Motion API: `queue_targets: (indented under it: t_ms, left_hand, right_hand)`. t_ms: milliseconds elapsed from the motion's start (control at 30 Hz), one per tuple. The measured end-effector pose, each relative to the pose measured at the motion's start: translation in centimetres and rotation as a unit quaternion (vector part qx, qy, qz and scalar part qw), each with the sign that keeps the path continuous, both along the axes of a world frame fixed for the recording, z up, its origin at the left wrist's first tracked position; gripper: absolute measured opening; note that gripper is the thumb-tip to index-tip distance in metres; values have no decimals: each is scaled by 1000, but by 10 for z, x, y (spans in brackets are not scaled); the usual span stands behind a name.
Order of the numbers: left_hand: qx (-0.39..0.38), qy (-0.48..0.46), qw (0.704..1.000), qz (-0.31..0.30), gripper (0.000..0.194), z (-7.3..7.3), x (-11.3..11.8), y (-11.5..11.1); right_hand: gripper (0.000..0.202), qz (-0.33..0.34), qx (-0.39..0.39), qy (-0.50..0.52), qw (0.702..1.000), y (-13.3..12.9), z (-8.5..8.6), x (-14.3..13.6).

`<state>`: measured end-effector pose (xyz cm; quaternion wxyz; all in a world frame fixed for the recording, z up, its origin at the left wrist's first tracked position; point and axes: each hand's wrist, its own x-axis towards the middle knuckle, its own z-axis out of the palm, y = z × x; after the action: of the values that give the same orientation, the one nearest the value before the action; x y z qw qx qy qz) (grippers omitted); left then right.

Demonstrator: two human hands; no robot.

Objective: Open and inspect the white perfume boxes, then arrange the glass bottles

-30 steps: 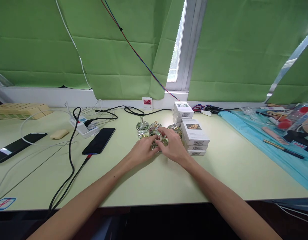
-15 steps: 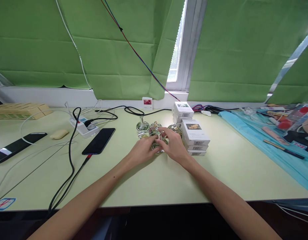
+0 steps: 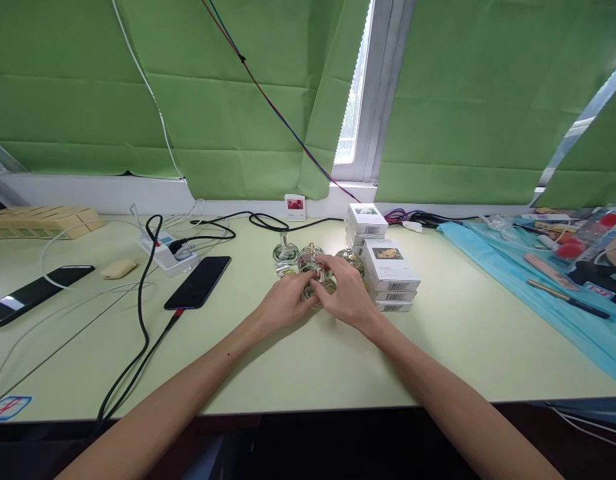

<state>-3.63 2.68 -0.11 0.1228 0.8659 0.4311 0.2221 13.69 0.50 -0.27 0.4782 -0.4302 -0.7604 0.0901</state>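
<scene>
In the head view a small round glass bottle stands on the table between my hands, partly covered by fingers. My left hand is closed around its left side. From the right, my right hand grips it too, thumb and fingers near its neck. Just behind are more glass bottles: one with a clear stopper at the back left and one with a gold-coloured top in the middle. Another bottle is half hidden behind my right hand, close to the stacked white boxes.
A second stack of white boxes rises behind the first. One small white box stands against the sill. To the left lie a phone on a black cable, a power strip and another dark device. Blue sheeting holds clutter at right.
The fingers of my right hand have shifted slightly at the top of the bottle. My left hand, the other bottles and the boxes stay where they were.
</scene>
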Motion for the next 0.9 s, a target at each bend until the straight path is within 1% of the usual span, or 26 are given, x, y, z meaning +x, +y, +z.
queue_targets:
  t_ms: [133,433,900]
  left_hand:
    - [-7,2,1000,3,13,1,1,-1]
    - [-9,0,1000,4,19,-1,2,0]
    - [-7,-13,1000,-9,23,1,2,0]
  right_hand:
    - [35,-3,7,6,1000,0,0,1]
    - [28,1,-11,-6,1000,4,0,4]
    - [22,-25,-47,-4,999,5,1,5]
